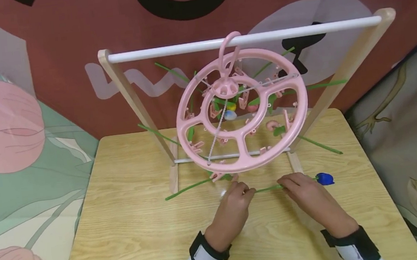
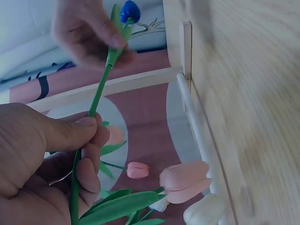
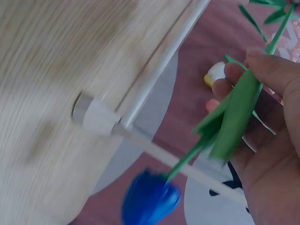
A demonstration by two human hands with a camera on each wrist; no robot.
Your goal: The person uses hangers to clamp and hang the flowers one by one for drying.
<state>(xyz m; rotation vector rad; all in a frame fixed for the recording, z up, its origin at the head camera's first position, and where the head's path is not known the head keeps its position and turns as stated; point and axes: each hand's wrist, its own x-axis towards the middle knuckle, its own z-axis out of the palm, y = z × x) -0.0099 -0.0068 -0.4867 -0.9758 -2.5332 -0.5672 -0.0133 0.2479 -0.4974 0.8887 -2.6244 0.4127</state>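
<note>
Both hands hold an artificial blue tulip [image 1: 325,178] by its green stem, low in front of the round pink clip hanger [image 1: 231,167]. My left hand [image 1: 231,211] pinches the stem [image 2: 97,96] between thumb and fingers, toward its bare end. Nearer the blossom, my right hand [image 1: 311,197] grips it around the green leaves [image 3: 239,112]. In the right wrist view, the blue head hangs beyond that hand. Other tulips hang from the hanger's clips, their stems pointing outward; a pink tulip [image 2: 185,182] and a white tulip [image 2: 205,209] show close to my left hand.
The hanger hooks over the white rod [image 1: 297,31] of a wooden stand [image 1: 353,63] on the wood-grain table [image 1: 128,238]. A lower white bar [image 1: 186,160] joins the stand's legs. Behind hangs a patterned reddish cloth [image 1: 107,22].
</note>
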